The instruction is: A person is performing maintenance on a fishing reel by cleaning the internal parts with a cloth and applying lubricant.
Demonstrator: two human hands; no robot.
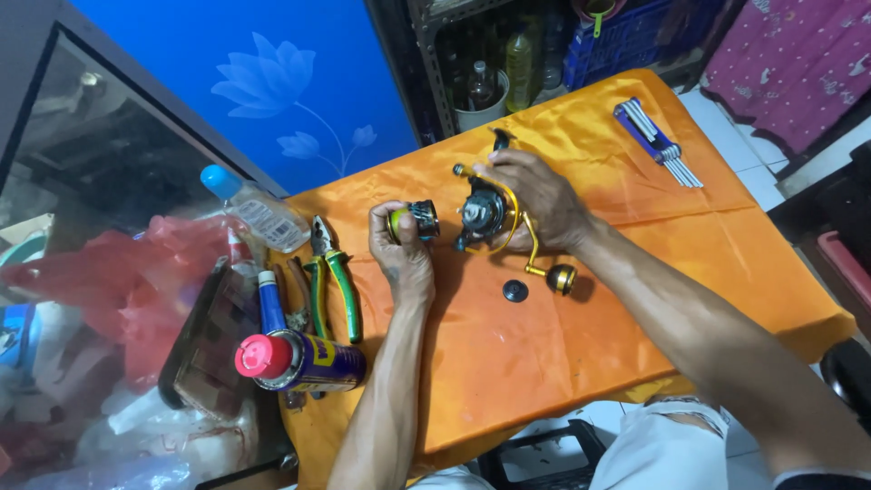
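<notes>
The scene is brightly and evenly lit from above, and colours are rendered vividly saturated. Soft sheen is seen on the orange cloth of the bench, with short shadows cast beneath the forearms. Straight edges are bowed by wide-angle distortion near the borders. The shelving behind is left dim, and the left corner clutter slightly soft.

The reel sits near the middle of the table, with the right hand on it. Just left of the reel, the left hand holds the spool. A small cap lies on the table just before the reel. Farther left of the reel lie the pliers, then the spray can nearer the front edge, and a bottle behind the pliers. Well right of the reel and behind it lie what seem to be hex keys.
</notes>
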